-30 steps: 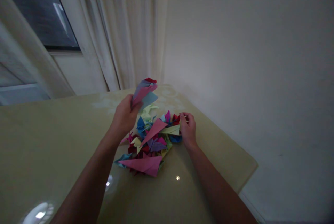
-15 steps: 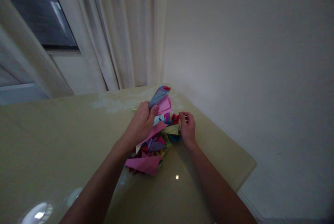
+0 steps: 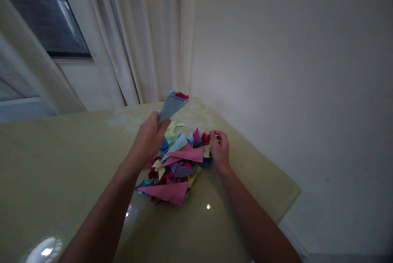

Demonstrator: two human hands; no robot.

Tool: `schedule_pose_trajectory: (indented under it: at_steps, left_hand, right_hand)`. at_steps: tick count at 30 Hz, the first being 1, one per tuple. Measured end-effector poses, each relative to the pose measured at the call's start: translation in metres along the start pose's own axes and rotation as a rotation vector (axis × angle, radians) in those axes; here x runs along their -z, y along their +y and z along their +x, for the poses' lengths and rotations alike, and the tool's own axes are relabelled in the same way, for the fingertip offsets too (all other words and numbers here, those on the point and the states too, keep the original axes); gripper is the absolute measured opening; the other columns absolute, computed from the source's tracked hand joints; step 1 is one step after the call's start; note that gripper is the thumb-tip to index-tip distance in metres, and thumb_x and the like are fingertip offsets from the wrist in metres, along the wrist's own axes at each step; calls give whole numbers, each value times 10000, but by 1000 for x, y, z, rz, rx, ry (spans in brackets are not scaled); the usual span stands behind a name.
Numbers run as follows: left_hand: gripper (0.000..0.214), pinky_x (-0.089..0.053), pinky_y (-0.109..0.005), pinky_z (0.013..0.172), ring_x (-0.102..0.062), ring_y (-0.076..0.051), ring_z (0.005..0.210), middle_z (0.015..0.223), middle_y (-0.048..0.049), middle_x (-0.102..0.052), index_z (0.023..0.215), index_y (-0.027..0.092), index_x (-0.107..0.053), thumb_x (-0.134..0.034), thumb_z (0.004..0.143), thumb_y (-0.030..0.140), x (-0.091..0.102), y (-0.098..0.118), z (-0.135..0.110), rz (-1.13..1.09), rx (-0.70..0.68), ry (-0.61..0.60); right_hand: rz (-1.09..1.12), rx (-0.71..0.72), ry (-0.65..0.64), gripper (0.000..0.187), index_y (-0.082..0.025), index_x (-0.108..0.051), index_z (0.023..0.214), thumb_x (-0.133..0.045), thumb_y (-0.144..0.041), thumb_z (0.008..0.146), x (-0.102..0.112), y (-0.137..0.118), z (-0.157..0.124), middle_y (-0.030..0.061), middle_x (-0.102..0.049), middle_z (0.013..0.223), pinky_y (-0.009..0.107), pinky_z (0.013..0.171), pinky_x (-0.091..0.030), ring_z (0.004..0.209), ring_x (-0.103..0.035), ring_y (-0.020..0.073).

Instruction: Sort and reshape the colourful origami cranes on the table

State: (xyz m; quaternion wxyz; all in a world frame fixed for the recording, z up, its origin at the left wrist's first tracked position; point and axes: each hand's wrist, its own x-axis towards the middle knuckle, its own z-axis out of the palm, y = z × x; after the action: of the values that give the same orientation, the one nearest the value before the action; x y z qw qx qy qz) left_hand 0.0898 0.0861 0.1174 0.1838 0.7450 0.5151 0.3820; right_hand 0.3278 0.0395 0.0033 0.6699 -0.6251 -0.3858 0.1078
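A heap of folded coloured paper pieces (image 3: pixel 176 169) lies on the glossy beige table (image 3: pixel 61 165): pink, blue, purple, red and pale green shapes. My left hand (image 3: pixel 149 140) is raised above the heap's left side, closed round a small stack of folded papers (image 3: pixel 171 105) that sticks up, grey-blue with a red tip. My right hand (image 3: pixel 219 150) rests at the heap's right edge, its fingers curled and pinched on a piece of the pile. A large pink triangle (image 3: pixel 167 192) lies at the near edge of the heap.
The table's right edge (image 3: pixel 285 205) runs close to the plain white wall (image 3: pixel 291 70). Pale curtains (image 3: pixel 147 34) hang behind the table's far corner, next to a dark window (image 3: pixel 39 9) at upper left.
My left hand dipped down over the heap with its stack, left a pink and a light blue sheet there, then lifted back to the left with a slimmer stack. My right hand stayed put.
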Motion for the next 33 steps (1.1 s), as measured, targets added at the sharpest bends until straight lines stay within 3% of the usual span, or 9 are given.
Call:
schedule_pose_trajectory:
  at_steps: [6,11,20,25,33]
  left_hand:
    - [502,-384,-356,644,-590,-250,734,765,-40,-598,837,267,-460,-201,1056,637,10,-19,4,-54,53,44]
    - [378,-344,-340,607,-548,-240,699,733,-18,-568,796,277,-394,-339,1043,558,14,-19,6,54,80,90]
    - [220,-392,-345,632,-587,-243,719,792,-25,-610,960,261,-459,-473,986,480,15,-22,8,-23,37,116]
    - [220,-415,-346,649,-573,-235,753,828,-3,-582,930,268,-446,-613,915,410,21,-16,8,-45,27,174]
    - [287,-346,-326,568,-507,-197,637,721,14,-494,869,268,-389,-444,1041,491,20,-16,7,-84,15,232]
  right_hand:
    - [11,-11,-8,319,-204,-701,934,-644,-515,891,2,4,2,78,-704,991,350,748,-503,822,-639,224]
    - [8,-15,-24,332,-205,-703,947,-635,-525,896,3,4,1,79,-705,993,348,751,-504,830,-645,226]
    - [-6,-5,-14,330,-204,-702,930,-631,-522,885,3,3,0,77,-698,979,349,755,-501,830,-644,227]
    - [2,-8,-21,318,-206,-703,923,-644,-515,881,3,3,0,78,-699,977,354,763,-499,836,-645,229]
    - [-8,-9,-29,372,-186,-701,913,-636,-548,863,3,1,0,82,-696,968,353,770,-484,834,-639,225]
